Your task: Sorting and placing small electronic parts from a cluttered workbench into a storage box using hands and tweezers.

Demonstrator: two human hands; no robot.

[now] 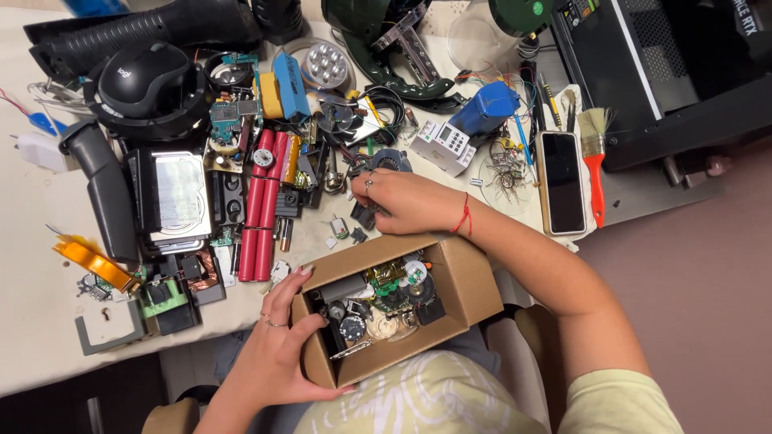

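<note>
I am sitting at a table (pixel 32 337) covered in a pale cloth and crowded with electronic scrap, and at two o'clock a big black computer case (pixel 675 64) is standing past its edge. At ten o'clock a black hose (pixel 145 28) is lying above a black computer mouse (pixel 145 72), and below them a hard drive (pixel 178 197) is resting flat with its silver face up. Right at the centre, slightly toward six o'clock, a cardboard box (pixel 474 281) is sitting against my lap at the table's near edge, open at the top and filling with small motors, gears and circuit bits. My left hand (pixel 269 354) is gripping the box's left wall at seven o'clock, fingers curled over the rim and thumb pressing along the front. At nine o'clock of the box a bundle of red batteries (pixel 264 205) is lying upright. At three o'clock a smartphone (pixel 561 182) is lying screen up, with a red-handled brush (pixel 596 157) just beside it on the right. Just above the box, my right hand (pixel 406 201) is lying on the table with fingers curling closed around small dark parts (pixel 363 215); I cannot tell exactly how many it is pinching.
</note>
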